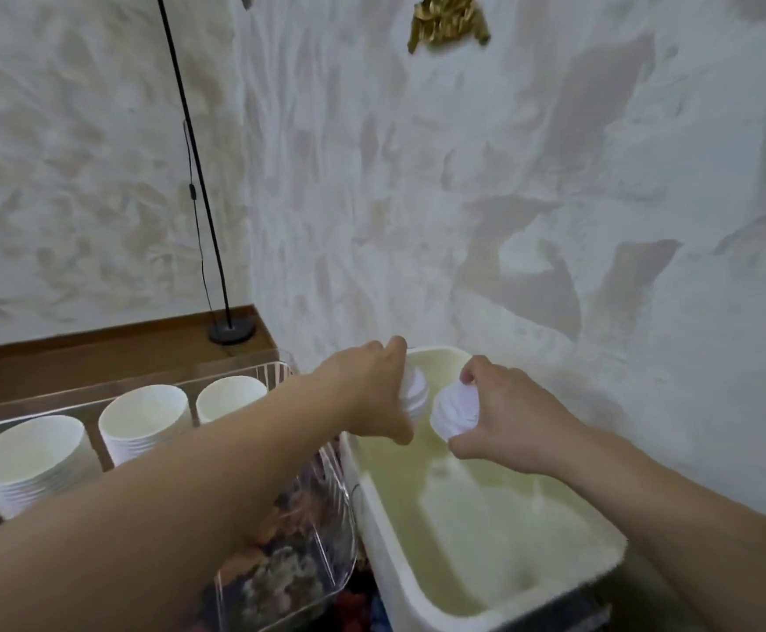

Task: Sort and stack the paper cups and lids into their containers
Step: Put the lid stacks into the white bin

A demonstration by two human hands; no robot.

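Gripping lid stacks (456,411), both hands (506,412) over white bin (486,517).

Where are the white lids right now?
In the head view, right of centre: the left hand and the right hand each hold white lids over the far end of the white bin.

White lids (456,410); cream-white cups (144,419); pale cream bin (499,599); clear tray (326,517); mottled white-beige wall (509,175); black pole (194,166); brown ledge (98,353).
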